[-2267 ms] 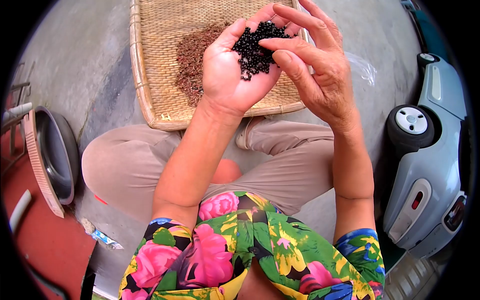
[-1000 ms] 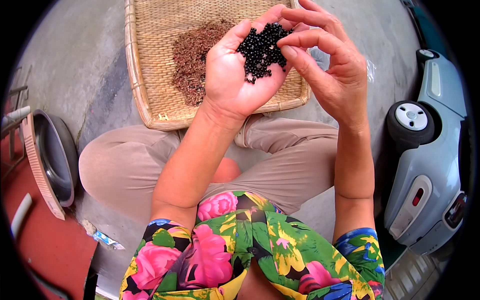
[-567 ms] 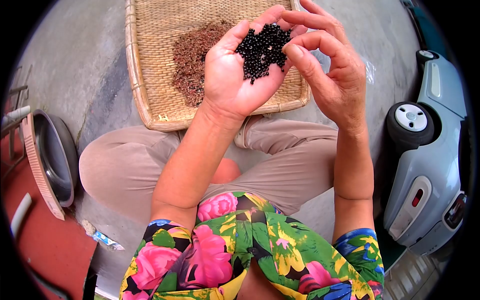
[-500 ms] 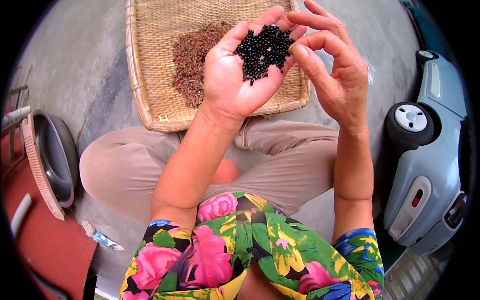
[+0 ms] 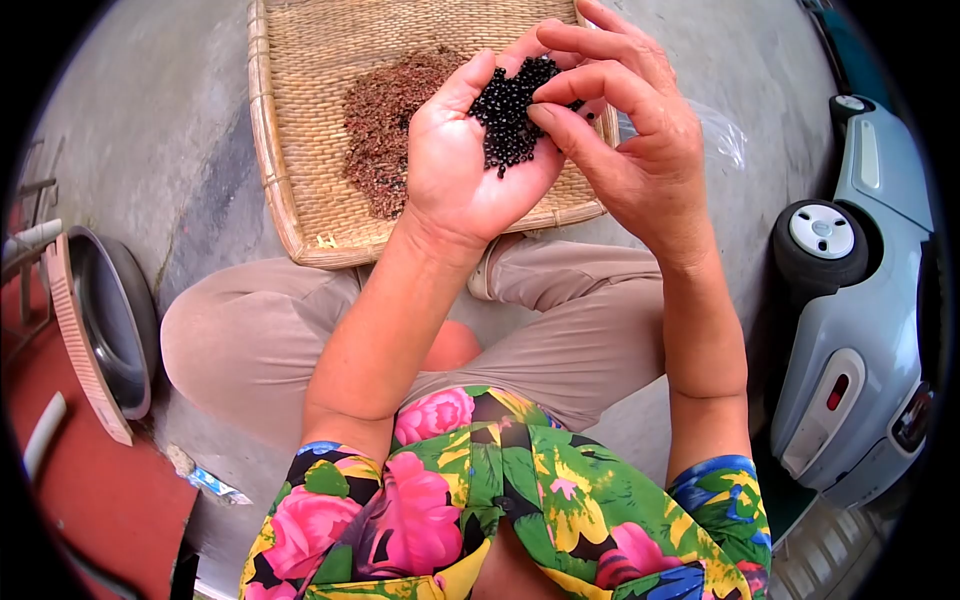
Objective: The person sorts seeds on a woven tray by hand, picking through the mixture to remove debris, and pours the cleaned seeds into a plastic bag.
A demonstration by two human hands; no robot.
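Observation:
My left hand (image 5: 455,165) is cupped palm up over a woven tray (image 5: 287,195), its palm filled with small shiny black seeds (image 5: 508,112). From the right, my right hand (image 5: 640,140) reaches over the seeds, thumb and index fingertip brought together at their edge. Whatever is between those fingertips is too small to make out. Under and left of my left hand, a heap of reddish-brown husks (image 5: 380,120) lies in the tray. My right hand hides part of the seeds and of the left fingers.
A grey toy car (image 5: 850,330) stands at the right, a metal basin (image 5: 115,320) at the left beside a red surface (image 5: 100,490). Clear plastic (image 5: 720,132) lies behind my right hand. A small blue and white packet (image 5: 215,485) is on the floor. My crossed legs are below the tray.
My right hand has moved left from the edge of my left hand to over the seeds, covering more of them. The plastic shows more behind it. My left hand has barely shifted.

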